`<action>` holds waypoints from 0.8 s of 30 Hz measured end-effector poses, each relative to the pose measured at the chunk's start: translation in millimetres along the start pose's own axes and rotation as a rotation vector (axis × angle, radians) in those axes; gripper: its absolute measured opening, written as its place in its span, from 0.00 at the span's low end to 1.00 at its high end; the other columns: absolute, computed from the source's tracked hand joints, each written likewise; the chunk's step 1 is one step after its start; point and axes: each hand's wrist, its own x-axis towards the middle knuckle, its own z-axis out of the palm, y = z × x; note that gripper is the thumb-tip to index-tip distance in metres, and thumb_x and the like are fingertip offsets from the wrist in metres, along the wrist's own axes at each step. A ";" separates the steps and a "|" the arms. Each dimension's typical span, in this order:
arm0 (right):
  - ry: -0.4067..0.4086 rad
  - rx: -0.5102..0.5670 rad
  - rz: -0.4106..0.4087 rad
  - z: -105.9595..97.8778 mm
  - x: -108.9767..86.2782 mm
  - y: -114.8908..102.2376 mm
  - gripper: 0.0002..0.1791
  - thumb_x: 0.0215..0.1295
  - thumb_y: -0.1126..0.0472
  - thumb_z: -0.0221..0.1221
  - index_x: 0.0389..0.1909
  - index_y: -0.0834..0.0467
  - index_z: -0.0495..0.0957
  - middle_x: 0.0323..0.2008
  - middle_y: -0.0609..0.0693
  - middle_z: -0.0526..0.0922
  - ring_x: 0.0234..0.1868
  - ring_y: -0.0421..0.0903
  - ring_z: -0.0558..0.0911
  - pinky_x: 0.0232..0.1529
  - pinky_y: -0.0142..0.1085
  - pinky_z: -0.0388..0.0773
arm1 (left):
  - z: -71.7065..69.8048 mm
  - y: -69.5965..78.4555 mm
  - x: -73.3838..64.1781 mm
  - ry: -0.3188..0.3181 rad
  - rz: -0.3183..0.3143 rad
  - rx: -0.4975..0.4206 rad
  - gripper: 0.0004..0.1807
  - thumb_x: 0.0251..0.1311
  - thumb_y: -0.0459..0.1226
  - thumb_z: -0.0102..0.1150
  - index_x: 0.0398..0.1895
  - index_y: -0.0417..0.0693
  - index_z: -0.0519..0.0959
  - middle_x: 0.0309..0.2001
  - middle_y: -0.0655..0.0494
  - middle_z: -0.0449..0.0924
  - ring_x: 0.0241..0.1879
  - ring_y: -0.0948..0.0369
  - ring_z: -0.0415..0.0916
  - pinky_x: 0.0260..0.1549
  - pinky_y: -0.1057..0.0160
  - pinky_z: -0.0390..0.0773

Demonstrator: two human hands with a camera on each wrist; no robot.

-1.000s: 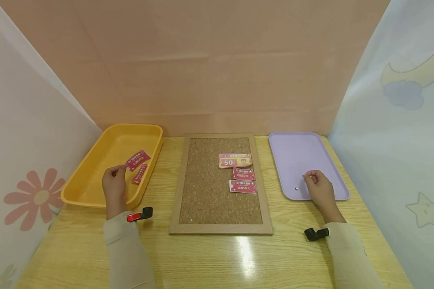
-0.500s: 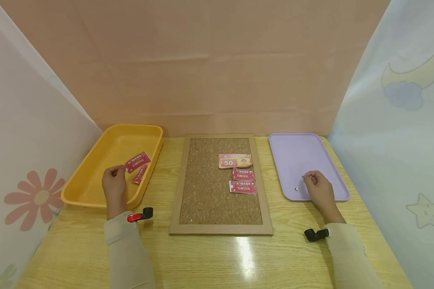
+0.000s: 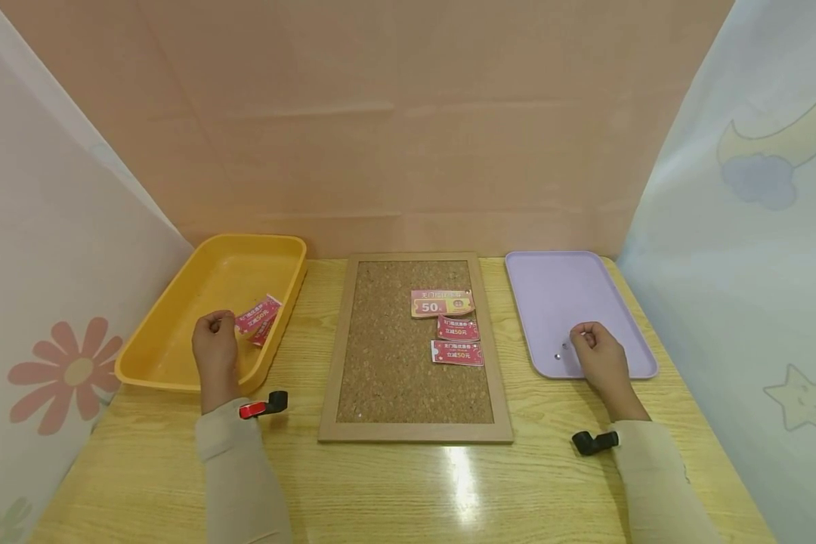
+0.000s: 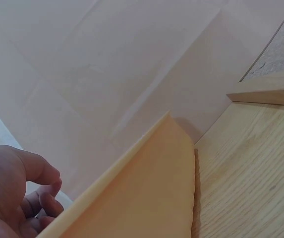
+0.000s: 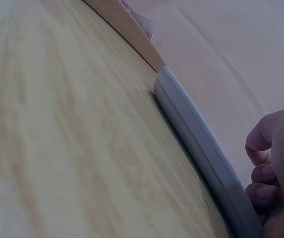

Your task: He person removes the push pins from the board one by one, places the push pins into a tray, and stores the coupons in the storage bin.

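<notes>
My left hand (image 3: 215,351) is over the yellow bin (image 3: 129,370), thumb and index fingertips together with nothing showing between them in the left wrist view. Just right of those fingertips, a slightly blurred red coupon (image 3: 258,313) overlaps a second red coupon (image 3: 264,332) in the bin. My right hand (image 3: 600,355) hovers above the front of the purple tray (image 3: 557,287), its fingers curled and holding nothing visible. Left of its fingertips, a small pushpin (image 3: 564,346) appears close to another pushpin (image 3: 557,356) in the tray.
Between bin and tray lies a wood-framed cork board (image 3: 387,355). Pinned along its right side are a pink-and-yellow coupon (image 3: 442,303) and two red coupons, an upper one (image 3: 458,329) and a lower one (image 3: 456,353). The wooden table (image 3: 381,491) extends in front.
The red coupon has left my left fingertips and dropped onto the other one in the bin. A pushpin has dropped from my right fingertips towards the tray. Both hands stay in place.
</notes>
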 end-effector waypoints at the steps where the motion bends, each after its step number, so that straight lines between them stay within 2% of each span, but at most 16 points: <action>1: -0.002 0.001 -0.003 -0.3 0.0 -0.1 0.17 0.73 0.48 0.47 0.44 0.59 0.74 0.27 0.51 0.68 0.24 0.45 0.67 0.24 0.36 0.64 | -0.1 -0.4 0.3 0.000 0.007 0.005 0.10 0.70 0.47 0.49 0.46 0.54 0.70 0.40 0.60 0.66 0.37 0.64 0.62 0.36 0.65 0.64; 6: -0.002 0.008 0.003 -0.7 -0.8 -1.4 0.17 0.73 0.48 0.48 0.44 0.59 0.74 0.27 0.50 0.68 0.24 0.45 0.67 0.24 0.36 0.64 | 0.1 -1.7 1.8 0.009 0.035 0.040 0.09 0.70 0.47 0.49 0.45 0.54 0.71 0.39 0.60 0.66 0.36 0.63 0.62 0.36 0.64 0.64; 10: 0.001 0.013 0.003 0.4 -0.2 -1.5 0.16 0.73 0.50 0.48 0.43 0.59 0.74 0.27 0.51 0.68 0.24 0.45 0.67 0.24 0.35 0.64 | 0.6 -1.0 2.3 0.004 0.030 0.069 0.13 0.71 0.49 0.48 0.49 0.53 0.71 0.40 0.61 0.65 0.38 0.63 0.62 0.38 0.64 0.64; 13: 0.003 0.020 -0.005 0.8 0.1 -2.0 0.16 0.73 0.50 0.48 0.44 0.60 0.74 0.28 0.51 0.67 0.24 0.45 0.67 0.24 0.35 0.64 | 2.7 0.3 1.7 -0.010 0.053 0.090 0.16 0.71 0.50 0.47 0.51 0.52 0.71 0.41 0.61 0.66 0.38 0.63 0.62 0.39 0.63 0.64; 19: 0.045 0.053 -0.030 1.7 -1.6 -8.0 0.14 0.72 0.50 0.49 0.43 0.57 0.73 0.27 0.51 0.68 0.23 0.44 0.66 0.22 0.33 0.64 | 13.1 3.7 -3.7 -0.040 0.172 0.121 0.19 0.71 0.50 0.47 0.53 0.46 0.71 0.40 0.59 0.67 0.38 0.63 0.64 0.37 0.64 0.66; 24: 0.092 0.086 -0.118 -0.2 -3.6 -23.4 0.12 0.72 0.51 0.52 0.42 0.55 0.75 0.27 0.49 0.69 0.24 0.42 0.67 0.23 0.31 0.64 | 29.1 17.7 -16.5 -0.107 0.254 0.094 0.17 0.72 0.48 0.47 0.51 0.46 0.72 0.39 0.58 0.68 0.35 0.62 0.64 0.32 0.66 0.66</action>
